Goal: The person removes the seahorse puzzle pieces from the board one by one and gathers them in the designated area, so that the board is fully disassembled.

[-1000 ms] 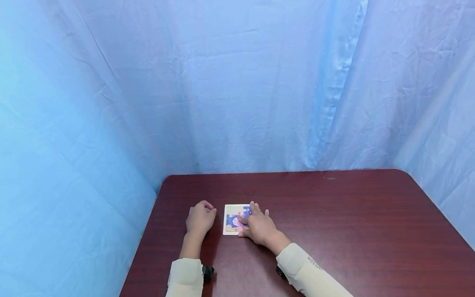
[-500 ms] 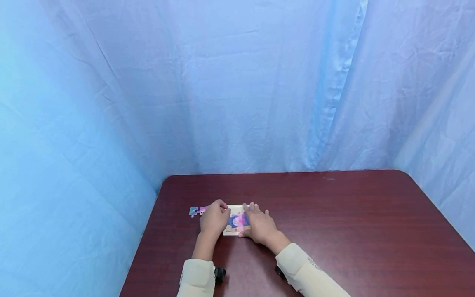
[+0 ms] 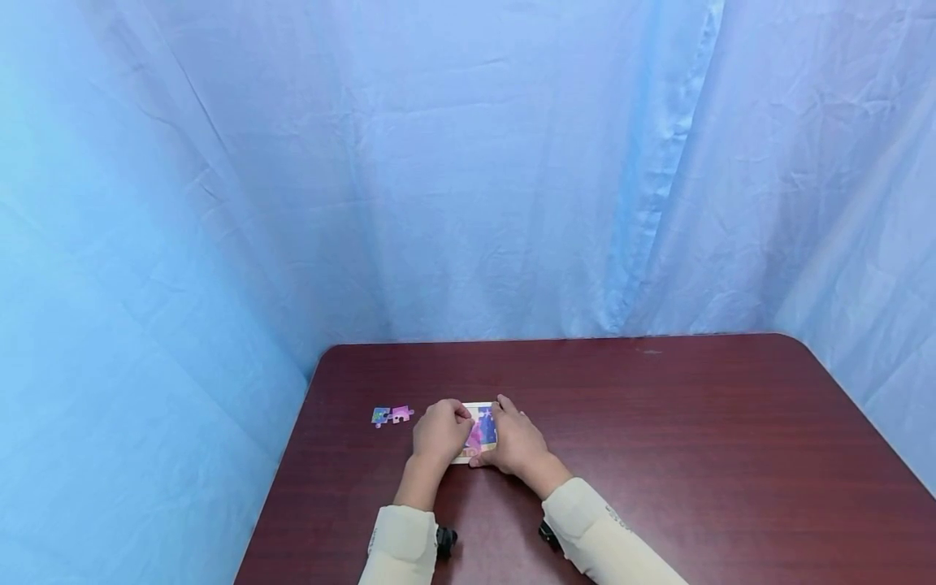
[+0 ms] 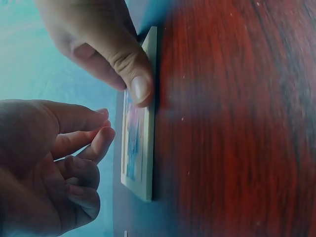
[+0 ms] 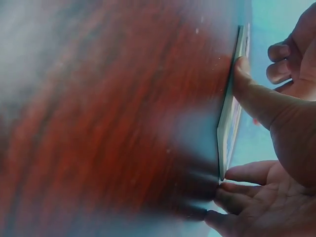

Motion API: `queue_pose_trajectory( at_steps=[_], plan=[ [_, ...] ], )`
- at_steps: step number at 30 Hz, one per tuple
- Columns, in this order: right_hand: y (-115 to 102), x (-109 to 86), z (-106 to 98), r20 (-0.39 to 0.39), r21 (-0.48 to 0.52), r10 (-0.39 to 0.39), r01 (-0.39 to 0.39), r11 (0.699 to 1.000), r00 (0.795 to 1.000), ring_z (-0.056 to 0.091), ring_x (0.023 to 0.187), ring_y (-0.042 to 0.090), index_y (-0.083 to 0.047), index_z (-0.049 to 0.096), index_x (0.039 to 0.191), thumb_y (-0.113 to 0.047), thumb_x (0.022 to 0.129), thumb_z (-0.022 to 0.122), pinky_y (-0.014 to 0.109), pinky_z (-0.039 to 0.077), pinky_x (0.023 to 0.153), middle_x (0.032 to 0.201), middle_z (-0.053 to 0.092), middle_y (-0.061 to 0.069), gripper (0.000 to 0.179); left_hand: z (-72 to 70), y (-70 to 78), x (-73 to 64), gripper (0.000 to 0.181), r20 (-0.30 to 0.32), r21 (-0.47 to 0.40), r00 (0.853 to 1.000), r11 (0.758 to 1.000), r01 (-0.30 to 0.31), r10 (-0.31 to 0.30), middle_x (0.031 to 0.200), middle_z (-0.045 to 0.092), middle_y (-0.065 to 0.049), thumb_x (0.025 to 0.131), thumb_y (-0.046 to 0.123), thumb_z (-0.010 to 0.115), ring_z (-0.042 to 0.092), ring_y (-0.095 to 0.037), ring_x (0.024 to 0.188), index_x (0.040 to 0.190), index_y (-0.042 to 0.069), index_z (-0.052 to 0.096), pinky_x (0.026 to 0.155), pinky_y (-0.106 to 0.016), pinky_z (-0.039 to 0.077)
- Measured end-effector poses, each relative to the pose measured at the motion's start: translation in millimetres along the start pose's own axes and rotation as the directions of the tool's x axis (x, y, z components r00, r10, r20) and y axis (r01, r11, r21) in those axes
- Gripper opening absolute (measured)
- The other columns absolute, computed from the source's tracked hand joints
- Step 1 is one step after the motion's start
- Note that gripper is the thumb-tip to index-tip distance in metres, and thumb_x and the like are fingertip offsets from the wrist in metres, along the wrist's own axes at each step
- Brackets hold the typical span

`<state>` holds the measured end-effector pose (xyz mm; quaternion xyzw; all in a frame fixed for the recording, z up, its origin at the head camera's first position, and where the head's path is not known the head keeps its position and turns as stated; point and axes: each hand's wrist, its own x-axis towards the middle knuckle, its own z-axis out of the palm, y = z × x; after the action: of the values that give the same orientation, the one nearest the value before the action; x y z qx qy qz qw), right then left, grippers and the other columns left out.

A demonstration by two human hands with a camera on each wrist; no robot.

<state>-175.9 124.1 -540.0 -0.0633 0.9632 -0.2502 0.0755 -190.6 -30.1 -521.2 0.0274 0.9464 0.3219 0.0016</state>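
Note:
A small square jigsaw puzzle tray (image 3: 478, 404) with a pale rim lies flat on the table, partly filled with pink, purple and blue pieces. My right hand (image 3: 517, 443) holds it from the right, its thumb on the near edge and fingers along the right edge. Over the tray's left part hovers my left hand (image 3: 439, 431), thumb and index finger pinched together. Between those fingertips is a puzzle piece, almost wholly hidden; a small red-pink bit (image 5: 255, 121) shows in the right wrist view. The left wrist view shows the tray's pale side (image 4: 149, 168) just beyond the pinching fingertips.
Two loose puzzle pieces lie left of the tray, one blue (image 3: 380, 416) and one pink (image 3: 400, 414), side by side. The dark red wooden table (image 3: 695, 455) extends far to the right. Light blue curtains (image 3: 468, 179) hang behind and at both sides.
My left hand has moved right, from over the loose pieces to above the tray, uncovering those pieces. The right hand stays at the tray, its index finger drawn back from the middle to the right side.

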Motion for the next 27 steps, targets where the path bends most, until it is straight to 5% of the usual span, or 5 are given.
queue_pose_trajectory(
  at_steps=[10, 17, 27],
  plan=[
    [7, -1.3, 4, -0.067, 0.071, 0.024, -0.019, 0.997, 0.997, 0.03, 0.159, 0.046, -0.003, 0.054, 0.148, -0.049, 0.062, 0.101, 0.065, 0.026, 0.127, 0.166, 0.042, 0.024, 0.108, 9.2, 4.5, 4.6, 0.009, 0.046, 0.051, 0.999, 0.999, -0.005, 0.003, 0.081, 0.074, 0.0, 0.09, 0.018, 0.08, 0.066, -0.017, 0.074, 0.097, 0.012, 0.078, 0.071, -0.042, 0.054],
    [10, -3.0, 3, -0.06, 0.053, 0.054, -0.051, 0.997, 0.997, 0.024, 0.161, 0.048, -0.007, 0.053, 0.15, -0.053, 0.064, 0.099, 0.066, 0.022, 0.128, 0.168, 0.035, 0.026, 0.108, 14.9, 10.1, 9.3, 0.011, 0.058, 0.083, 0.998, 0.997, 0.011, -0.016, 0.098, 0.08, -0.007, 0.09, 0.016, 0.078, 0.073, -0.024, 0.085, 0.099, 0.01, 0.081, 0.08, -0.049, 0.058],
    [7, -4.1, -2, -0.021, 0.04, 0.055, -0.054, 0.998, 0.998, 0.021, 0.162, 0.048, -0.006, 0.049, 0.155, -0.052, 0.068, 0.097, 0.066, 0.021, 0.129, 0.171, 0.03, 0.026, 0.109, 18.3, 13.9, 14.7, 0.005, 0.043, 0.148, 0.999, 0.989, -0.001, -0.005, 0.096, 0.082, -0.006, 0.089, 0.017, 0.083, 0.074, -0.024, 0.083, 0.092, 0.014, 0.084, 0.076, -0.049, 0.06]
  ],
)
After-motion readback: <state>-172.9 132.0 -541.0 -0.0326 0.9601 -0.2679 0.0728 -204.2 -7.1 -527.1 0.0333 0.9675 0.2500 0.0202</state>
